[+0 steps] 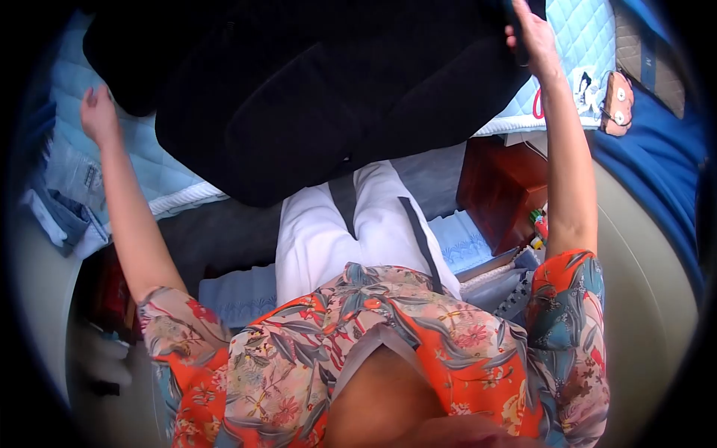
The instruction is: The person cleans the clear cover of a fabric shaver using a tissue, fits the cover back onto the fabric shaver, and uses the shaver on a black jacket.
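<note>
A large black cloth piece [328, 97], seemingly a garment, lies spread over the light blue quilted bed cover [142, 160] and hangs over its near edge. My left hand [99, 118] is at the left, just beside the black cloth and above the quilt. Its fingers are curled in, and I see nothing in them. At the upper right my right hand [536, 41] is closed around a dark slim object [519, 33], beside the right edge of the black cloth. The kind of that object cannot be made out.
Folded clothes [63, 216] lie at the bed's left corner. An orange pouch with eyes [618, 103] is at the right, near blue fabric [650, 160]. Below the bed edge stand a reddish-brown wooden box [500, 190] and storage with folded light blue cloth [459, 243].
</note>
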Demonstrator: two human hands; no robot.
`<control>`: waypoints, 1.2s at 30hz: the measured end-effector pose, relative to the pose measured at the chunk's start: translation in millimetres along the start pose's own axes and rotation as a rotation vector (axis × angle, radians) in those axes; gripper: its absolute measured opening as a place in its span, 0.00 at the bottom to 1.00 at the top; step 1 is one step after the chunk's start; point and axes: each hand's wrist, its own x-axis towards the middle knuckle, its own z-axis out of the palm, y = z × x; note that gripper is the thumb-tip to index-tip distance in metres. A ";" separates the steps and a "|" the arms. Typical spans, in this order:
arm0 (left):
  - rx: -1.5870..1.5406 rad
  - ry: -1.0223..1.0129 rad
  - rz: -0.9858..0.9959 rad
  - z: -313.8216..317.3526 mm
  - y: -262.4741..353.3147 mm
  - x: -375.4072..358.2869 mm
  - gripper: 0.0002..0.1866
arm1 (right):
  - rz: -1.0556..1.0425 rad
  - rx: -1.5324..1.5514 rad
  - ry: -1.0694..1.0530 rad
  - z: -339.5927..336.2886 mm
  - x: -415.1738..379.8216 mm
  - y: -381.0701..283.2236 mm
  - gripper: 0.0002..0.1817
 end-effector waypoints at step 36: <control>-0.326 -1.232 -0.395 -6.5 76.5 -482.9 0.29 | -0.512 -0.184 -0.480 110.8 -146.9 -6.5 0.23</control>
